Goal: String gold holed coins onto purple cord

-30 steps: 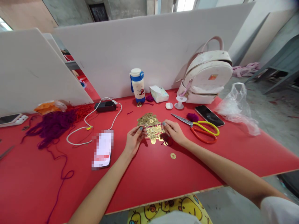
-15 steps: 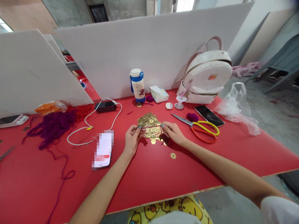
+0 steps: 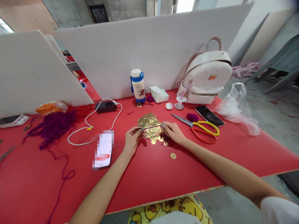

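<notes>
A short length of purple cord is stretched between my two hands. My left hand pinches one end between thumb and fingers, and my right hand pinches the other. Some loose cord hangs dark below my right fingers. Just under and behind the cord lies a heap of gold-coloured coins with holes in the middle. One single coin lies apart, nearer to me. Both hands are low over the red table.
Right of my hands lie scissors, a purple yarn ball and a dark phone. Behind stand a bottle, a tissue pack, a spool and a backpack. Leftward are a lit phone and tangled purple yarn.
My left thumb has shifted slightly right and down, so the cord span is a little shorter and more slanted. The loose cord below my right hand shows more. My right hand has barely moved.
</notes>
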`<state>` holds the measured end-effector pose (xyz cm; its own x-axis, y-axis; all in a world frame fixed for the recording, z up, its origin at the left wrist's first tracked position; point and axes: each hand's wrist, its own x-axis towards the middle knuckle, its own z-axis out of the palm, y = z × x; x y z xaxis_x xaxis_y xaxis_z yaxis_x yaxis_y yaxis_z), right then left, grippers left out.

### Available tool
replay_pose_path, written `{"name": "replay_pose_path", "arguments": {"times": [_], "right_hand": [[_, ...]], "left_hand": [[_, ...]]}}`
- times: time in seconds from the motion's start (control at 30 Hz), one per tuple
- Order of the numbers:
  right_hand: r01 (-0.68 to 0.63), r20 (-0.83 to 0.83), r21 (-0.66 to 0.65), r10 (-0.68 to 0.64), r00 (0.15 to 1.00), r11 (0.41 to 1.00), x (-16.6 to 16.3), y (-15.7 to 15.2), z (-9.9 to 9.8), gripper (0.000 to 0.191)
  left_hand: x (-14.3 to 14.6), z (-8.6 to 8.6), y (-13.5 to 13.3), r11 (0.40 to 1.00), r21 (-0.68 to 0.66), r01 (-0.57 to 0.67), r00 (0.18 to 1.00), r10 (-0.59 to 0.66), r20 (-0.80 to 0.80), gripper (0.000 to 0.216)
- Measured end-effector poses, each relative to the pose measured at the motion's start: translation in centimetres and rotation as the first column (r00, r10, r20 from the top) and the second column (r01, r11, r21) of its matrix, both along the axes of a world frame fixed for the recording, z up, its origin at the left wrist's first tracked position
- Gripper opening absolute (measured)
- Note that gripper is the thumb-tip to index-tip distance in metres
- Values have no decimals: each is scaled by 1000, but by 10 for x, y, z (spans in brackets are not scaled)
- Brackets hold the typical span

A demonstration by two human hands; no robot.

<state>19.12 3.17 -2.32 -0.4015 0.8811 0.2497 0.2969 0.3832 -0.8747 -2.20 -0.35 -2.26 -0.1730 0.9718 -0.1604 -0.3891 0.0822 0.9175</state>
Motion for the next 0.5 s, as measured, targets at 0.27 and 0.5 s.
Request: {"name": "replay_pose_path", "arguments": {"times": [0.27, 0.5], "right_hand": [[32, -14, 36, -32, 999, 999, 2, 0, 2, 37], [110, -92, 61, -105, 990, 992, 4, 0, 0, 37]], "left_hand": [[0, 2, -2, 1000, 11, -19, 990, 21, -142, 35], [2, 0, -4, 996, 4, 90, 974, -87, -209, 33]]}}
